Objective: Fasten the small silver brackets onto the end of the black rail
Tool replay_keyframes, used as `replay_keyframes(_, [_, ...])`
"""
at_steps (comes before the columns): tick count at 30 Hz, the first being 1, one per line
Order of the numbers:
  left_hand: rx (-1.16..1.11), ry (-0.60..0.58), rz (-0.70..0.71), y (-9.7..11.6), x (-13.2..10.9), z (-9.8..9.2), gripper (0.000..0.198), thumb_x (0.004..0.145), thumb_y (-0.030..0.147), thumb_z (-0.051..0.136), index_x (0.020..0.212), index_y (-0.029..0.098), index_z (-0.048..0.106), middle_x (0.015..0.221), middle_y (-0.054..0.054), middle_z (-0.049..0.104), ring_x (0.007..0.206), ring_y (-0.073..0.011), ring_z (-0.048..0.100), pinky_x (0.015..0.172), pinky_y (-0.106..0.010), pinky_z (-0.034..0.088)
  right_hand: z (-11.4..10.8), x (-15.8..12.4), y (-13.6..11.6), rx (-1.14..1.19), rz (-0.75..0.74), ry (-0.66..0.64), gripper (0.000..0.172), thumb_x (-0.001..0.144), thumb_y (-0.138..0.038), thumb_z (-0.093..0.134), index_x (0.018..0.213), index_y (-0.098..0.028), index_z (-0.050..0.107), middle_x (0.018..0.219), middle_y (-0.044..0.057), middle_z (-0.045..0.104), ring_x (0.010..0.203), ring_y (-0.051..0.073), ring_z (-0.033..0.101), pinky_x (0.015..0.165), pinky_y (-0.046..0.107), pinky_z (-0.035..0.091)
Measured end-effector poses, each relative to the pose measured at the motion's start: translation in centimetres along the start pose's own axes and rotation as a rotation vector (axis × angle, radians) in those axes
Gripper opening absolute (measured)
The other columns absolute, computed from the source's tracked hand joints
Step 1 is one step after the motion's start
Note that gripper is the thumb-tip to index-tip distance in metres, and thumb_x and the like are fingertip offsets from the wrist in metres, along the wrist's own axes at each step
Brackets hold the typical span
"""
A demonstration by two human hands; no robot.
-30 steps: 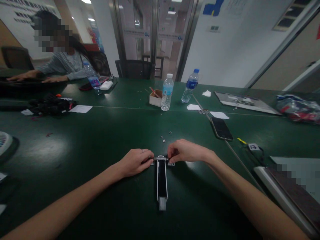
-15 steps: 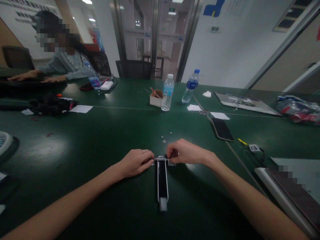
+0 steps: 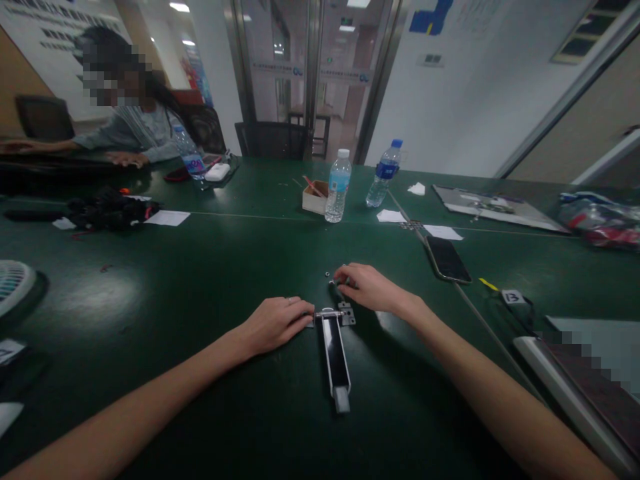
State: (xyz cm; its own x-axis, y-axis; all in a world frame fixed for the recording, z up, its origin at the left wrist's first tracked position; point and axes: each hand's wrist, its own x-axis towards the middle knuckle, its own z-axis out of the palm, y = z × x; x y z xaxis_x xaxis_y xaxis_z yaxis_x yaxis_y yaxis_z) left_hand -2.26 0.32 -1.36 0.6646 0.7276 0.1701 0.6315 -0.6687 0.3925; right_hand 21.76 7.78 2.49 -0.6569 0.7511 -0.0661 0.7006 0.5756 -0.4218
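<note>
A long narrow metal frame (image 3: 336,353) with a dark middle lies on the green table, a bracket plate (image 3: 347,313) with holes at its far right corner. My left hand (image 3: 277,325) rests at the far left corner, its fingers pressed together on the metal bracket there. Beyond the right plate, my right hand (image 3: 367,285) is off the frame, with thumb and fingertips curled near a small nut (image 3: 331,283). Another small nut (image 3: 327,274) lies just left of those fingertips. Whether anything sits between the right fingertips is too small to tell.
Beyond the hands stand a small box (image 3: 314,201) and clear bottles (image 3: 339,190). A phone (image 3: 447,259) and a laptop-like device (image 3: 575,400) lie on the right. At the left are a fan (image 3: 15,283), a black bundle (image 3: 107,208) and a seated person (image 3: 150,127) across the table.
My right hand has let go of the right bracket and moved forward to the small nuts. The frame's near end has swung to the right. My left hand stays at the left bracket.
</note>
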Motion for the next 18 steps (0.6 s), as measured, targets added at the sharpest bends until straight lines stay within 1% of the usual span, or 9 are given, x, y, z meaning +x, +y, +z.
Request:
replay_keyframes(2, [-0.006,0.000,0.005,0.0,0.0,0.0,0.022,0.097,0.024,0.042,0.112,0.015,0.056,0.092,-0.004,0.060,0.074,-0.0142,0.057,0.065,-0.025,0.043,1.1,0.6,0.1,-0.042,-0.001,0.051,0.029,0.090,-0.022,0.050,0.117,-0.015,0.058,0.108,0.011,0.058,0.096,0.019,0.056,0.083,0.033,0.044])
replay_keyframes(3, [-0.006,0.001,0.009,0.0,0.0,0.0,0.022,0.097,0.024,0.042,0.112,0.015,0.056,0.092,-0.004,0.060,0.074,-0.0143,0.057,0.066,-0.025,0.043,1.5,0.8,0.2,-0.050,-0.003,0.061,0.029,0.090,-0.022,0.050,0.118,-0.015,0.059,0.110,0.012,0.057,0.098,0.019,0.056,0.084,0.033,0.044])
replay_keyframes(6, [-0.013,0.010,0.004,0.1,0.0,-0.1,0.022,0.096,0.024,0.043,0.111,0.014,0.056,0.092,-0.005,0.060,0.074,-0.0143,0.056,0.065,-0.025,0.043,2.0,1.1,0.3,-0.066,0.006,0.067,0.021,0.090,-0.019,0.049,0.106,-0.015,0.064,0.106,0.010,0.057,0.094,0.018,0.057,0.084,0.032,0.044])
replay_keyframes(8, [-0.030,0.013,-0.013,0.2,0.1,-0.2,0.022,0.096,0.024,0.044,0.111,0.014,0.056,0.090,-0.004,0.060,0.072,-0.0139,0.056,0.064,-0.024,0.043,1.9,1.0,0.1,-0.069,0.024,0.055,0.016,0.089,-0.017,0.051,0.097,-0.014,0.065,0.100,0.009,0.058,0.088,0.017,0.058,0.081,0.031,0.045])
replay_keyframes(10, [-0.043,0.016,-0.030,0.2,0.1,-0.2,0.022,0.095,0.024,0.044,0.111,0.013,0.056,0.087,-0.003,0.059,0.070,-0.0135,0.055,0.062,-0.024,0.043,1.6,0.9,-0.1,-0.065,0.036,0.038,0.014,0.088,-0.017,0.051,0.093,-0.013,0.065,0.097,0.009,0.059,0.085,0.017,0.058,0.078,0.031,0.046])
replay_keyframes(15, [-0.020,0.024,-0.081,0.4,0.2,-0.3,0.022,0.092,0.026,0.048,0.107,0.012,0.058,0.080,-0.002,0.056,0.063,-0.0129,0.051,0.056,-0.023,0.040,1.2,0.8,-0.6,-0.091,0.064,-0.002,0.015,0.089,-0.018,0.051,0.094,-0.012,0.064,0.100,0.010,0.059,0.087,0.018,0.058,0.079,0.031,0.046])
replay_keyframes(18, [-0.006,0.020,-0.080,0.4,0.2,-0.4,0.022,0.091,0.027,0.050,0.105,0.012,0.059,0.079,-0.002,0.055,0.062,-0.0127,0.050,0.055,-0.023,0.039,1.0,0.8,-0.9,-0.104,0.097,-0.028,0.016,0.091,-0.019,0.051,0.096,-0.011,0.064,0.102,0.012,0.059,0.091,0.019,0.058,0.082,0.031,0.045])
